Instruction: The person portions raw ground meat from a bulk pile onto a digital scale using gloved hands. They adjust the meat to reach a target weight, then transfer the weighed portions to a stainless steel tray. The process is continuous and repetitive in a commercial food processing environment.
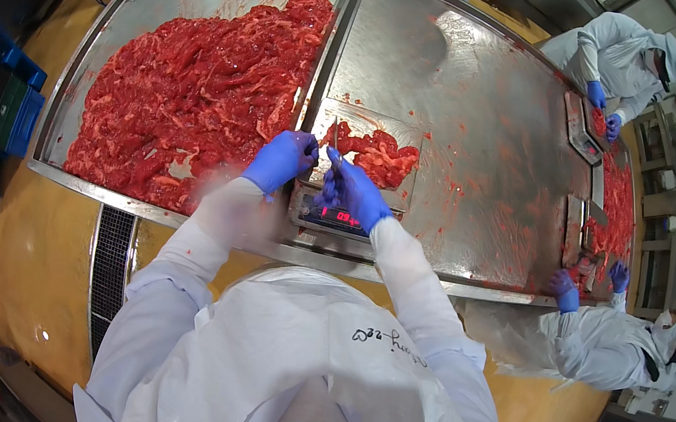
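My left hand (pixel 286 160), in a blue glove, is closed at the divider, beside the left edge of a digital scale; whether it pinches a scrap of meat cannot be told. My right hand (pixel 352 190), gloved too, grips a knife (pixel 335 136) whose thin blade points away from me over the scale. Raw red meat pieces (pixel 388 157) lie on the steel weighing plate (pixel 404 202), right of the blade. Below my right hand the scale's lit red display (pixel 340 215) is partly covered. A large heap of raw meat strips (pixel 197 84) fills much of the tray left of the divider.
A raised metal divider (pixel 333 54) splits the steel table (pixel 489 163). Two co-workers in white, one at the far right corner (pixel 623 58) and one at the near right (pixel 606 346), handle meat by other scales (pixel 586 129). Stacked plastic crates (pixel 22 115) stand at left.
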Demonstrator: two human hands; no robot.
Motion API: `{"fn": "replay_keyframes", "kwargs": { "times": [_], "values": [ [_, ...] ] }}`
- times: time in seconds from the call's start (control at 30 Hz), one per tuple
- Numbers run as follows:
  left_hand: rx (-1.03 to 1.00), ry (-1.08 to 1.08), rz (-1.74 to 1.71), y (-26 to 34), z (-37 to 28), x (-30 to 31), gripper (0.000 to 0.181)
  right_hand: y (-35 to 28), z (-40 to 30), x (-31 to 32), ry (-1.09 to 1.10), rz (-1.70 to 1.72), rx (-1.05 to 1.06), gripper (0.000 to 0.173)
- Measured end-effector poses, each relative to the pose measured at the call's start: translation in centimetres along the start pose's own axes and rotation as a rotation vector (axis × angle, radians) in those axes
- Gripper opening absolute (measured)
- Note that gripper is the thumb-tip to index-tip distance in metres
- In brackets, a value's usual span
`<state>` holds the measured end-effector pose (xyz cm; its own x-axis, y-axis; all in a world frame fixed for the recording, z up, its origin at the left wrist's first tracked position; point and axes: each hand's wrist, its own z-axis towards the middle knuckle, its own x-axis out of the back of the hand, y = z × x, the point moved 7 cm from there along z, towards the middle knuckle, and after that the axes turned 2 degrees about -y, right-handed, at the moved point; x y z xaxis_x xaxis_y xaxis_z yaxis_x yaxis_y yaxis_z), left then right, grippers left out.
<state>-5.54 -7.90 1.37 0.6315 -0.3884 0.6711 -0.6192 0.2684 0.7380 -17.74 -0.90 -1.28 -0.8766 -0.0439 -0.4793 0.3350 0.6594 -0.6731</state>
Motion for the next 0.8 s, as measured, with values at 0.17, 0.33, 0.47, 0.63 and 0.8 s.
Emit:
{"fn": "replay_keyframes", "kwargs": {
  "times": [0.17,0.33,0.47,0.63,0.8],
  "values": [
    [-0.117,0.092,0.059,2.4,3.1,2.5,0.015,1.5,0.1,2.1,0.051,-0.061,-0.019,0.039],
    [-0.208,-0.006,0.203,1.3,5.7,-0.6,0.019,1.3,-7.5,2.6,-0.033,0.205,0.098,0.049],
    [-0.458,0.085,0.157,2.1,-4.7,-2.1,0.02,0.6,-11.6,8.4,-0.005,0.312,0.283,0.053],
    [-0.159,0.312,-0.137,-5.6,-6.4,6.3,0.019,1.7,-13.6,13.8,0.168,0.318,0.366,0.055],
    [0.432,0.301,0.597,-14.5,-9.3,8.9,0.054,2.4,-14.7,16.8,0.406,0.283,0.408,0.053]
  ]
}}
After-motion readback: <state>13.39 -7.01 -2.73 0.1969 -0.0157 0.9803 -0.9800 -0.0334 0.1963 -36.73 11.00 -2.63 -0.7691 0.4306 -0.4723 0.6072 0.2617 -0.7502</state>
